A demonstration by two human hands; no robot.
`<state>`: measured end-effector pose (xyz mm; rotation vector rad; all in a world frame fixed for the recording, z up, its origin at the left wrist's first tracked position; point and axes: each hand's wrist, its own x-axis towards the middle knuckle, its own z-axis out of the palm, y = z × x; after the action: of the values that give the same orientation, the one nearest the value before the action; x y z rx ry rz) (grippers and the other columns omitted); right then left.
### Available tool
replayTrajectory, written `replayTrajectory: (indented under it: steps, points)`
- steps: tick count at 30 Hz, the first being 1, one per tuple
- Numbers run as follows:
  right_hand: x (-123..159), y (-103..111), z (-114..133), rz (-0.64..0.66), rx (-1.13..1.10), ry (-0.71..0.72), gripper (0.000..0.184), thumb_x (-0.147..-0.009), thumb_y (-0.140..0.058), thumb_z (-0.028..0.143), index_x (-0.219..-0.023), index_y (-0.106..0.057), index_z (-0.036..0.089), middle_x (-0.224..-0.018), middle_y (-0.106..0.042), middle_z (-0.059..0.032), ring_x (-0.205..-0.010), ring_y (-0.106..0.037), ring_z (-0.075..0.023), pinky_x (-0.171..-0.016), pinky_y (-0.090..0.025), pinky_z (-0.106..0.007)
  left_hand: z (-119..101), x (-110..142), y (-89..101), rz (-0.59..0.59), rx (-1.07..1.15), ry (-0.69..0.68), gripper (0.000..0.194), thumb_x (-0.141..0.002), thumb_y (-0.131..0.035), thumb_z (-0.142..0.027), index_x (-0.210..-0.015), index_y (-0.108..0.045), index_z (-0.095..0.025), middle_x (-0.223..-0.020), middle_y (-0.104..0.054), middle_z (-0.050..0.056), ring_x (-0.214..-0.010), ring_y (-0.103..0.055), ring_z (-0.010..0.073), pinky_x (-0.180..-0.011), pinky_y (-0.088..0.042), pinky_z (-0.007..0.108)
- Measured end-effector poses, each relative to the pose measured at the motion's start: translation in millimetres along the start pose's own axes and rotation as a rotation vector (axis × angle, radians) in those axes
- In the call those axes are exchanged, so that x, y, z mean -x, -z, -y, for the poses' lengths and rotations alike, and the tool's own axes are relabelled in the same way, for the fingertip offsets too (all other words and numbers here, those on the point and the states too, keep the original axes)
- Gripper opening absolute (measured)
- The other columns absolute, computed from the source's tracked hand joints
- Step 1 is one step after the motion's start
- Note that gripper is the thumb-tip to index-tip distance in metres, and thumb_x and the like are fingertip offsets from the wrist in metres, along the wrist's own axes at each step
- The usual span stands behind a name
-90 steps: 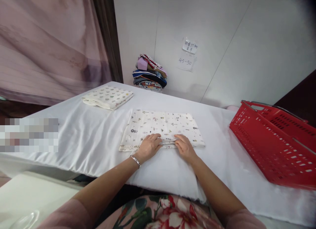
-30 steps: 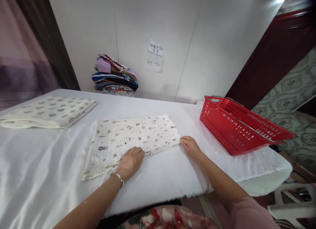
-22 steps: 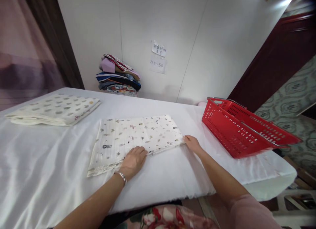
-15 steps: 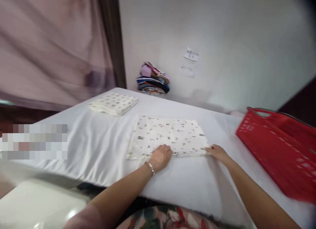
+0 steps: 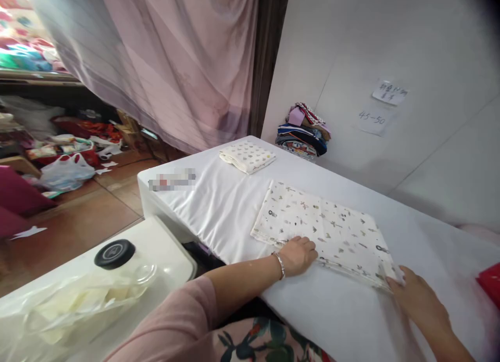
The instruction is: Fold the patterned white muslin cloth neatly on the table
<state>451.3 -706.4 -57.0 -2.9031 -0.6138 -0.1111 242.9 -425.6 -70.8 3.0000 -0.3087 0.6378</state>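
Note:
In front of me lies a folded white cloth with small printed plants and figures. My left hand, with a silver bracelet at the wrist, is closed over the middle of its near edge. The near right corner is pinched between the thumb and fingers of my right hand, and a small flap there stands up. Farther back on the white-covered table rests a second folded cloth, white with small dots.
Left of me, a white surface bears a black round lid and a clear plastic bag. Folded fabrics are piled by the wall. Part of a red basket shows at right. A pink curtain hangs behind.
My view has swung left, so the red basket is mostly out of sight. Both hands stay at the cloth's near edge; its right corner is now turned up in my right hand.

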Motion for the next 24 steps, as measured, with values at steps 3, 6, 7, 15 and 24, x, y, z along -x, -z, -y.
replayTrajectory:
  steps: [3, 6, 7, 15, 24]
  points:
    - [12.6, -3.0, 37.0, -0.102, -0.055, 0.275, 0.045, -0.076, -0.040, 0.046, -0.110, -0.056, 0.019, -0.117, -0.055, -0.0138, -0.108, -0.050, -0.0311, -0.086, -0.043, -0.044, 0.4, 4.5, 6.7, 0.008, -0.032, 0.040, 0.011, -0.084, -0.046, -0.018, -0.077, -0.054, -0.015, -0.084, -0.054, 0.006, -0.080, -0.046, 0.0176, -0.065, -0.034, 0.032]
    - [28.8, -9.7, 89.7, -0.050, -0.255, 0.514, 0.039, -0.083, -0.039, 0.043, -0.109, -0.056, 0.021, -0.120, -0.053, -0.0093, -0.113, -0.047, -0.0251, -0.094, -0.041, -0.042, 3.2, 11.0, 15.6, 0.024, -0.042, 0.083, 0.013, -0.085, -0.045, -0.017, -0.076, -0.054, -0.015, -0.083, -0.054, 0.007, -0.079, -0.047, 0.0178, -0.065, -0.034, 0.032]
    - [33.5, -12.0, 107.1, -0.038, -0.307, 0.575, 0.037, -0.084, -0.039, 0.042, -0.109, -0.057, 0.021, -0.121, -0.053, -0.0087, -0.114, -0.046, -0.0243, -0.094, -0.041, -0.042, 4.9, 13.6, 18.5, 0.027, -0.041, 0.095, 0.013, -0.085, -0.045, -0.017, -0.075, -0.054, -0.015, -0.083, -0.054, 0.007, -0.080, -0.047, 0.0180, -0.065, -0.034, 0.032]
    - [47.6, -16.3, 172.3, 0.006, -0.400, 0.906, 0.026, -0.085, -0.044, 0.026, -0.103, -0.063, 0.022, -0.098, -0.059, -0.0081, -0.092, -0.054, -0.0230, -0.080, -0.046, -0.040, 31.7, 47.7, 51.9, 0.101, -0.017, 0.264, 0.018, -0.087, -0.044, -0.023, -0.076, -0.057, -0.016, -0.084, -0.056, 0.005, -0.081, -0.048, 0.0178, -0.071, -0.036, 0.032]
    - [56.0, 0.2, 210.0, 0.041, -0.543, 0.901, 0.025, -0.087, -0.042, 0.025, -0.100, -0.063, 0.023, -0.096, -0.059, -0.0078, -0.090, -0.053, -0.0217, -0.078, -0.045, -0.038, 59.9, 99.7, 91.1, -0.072, 0.118, 0.608, 0.026, -0.090, -0.036, -0.028, -0.090, -0.060, -0.018, -0.092, -0.059, 0.006, -0.085, -0.053, 0.0169, -0.074, -0.040, 0.028]
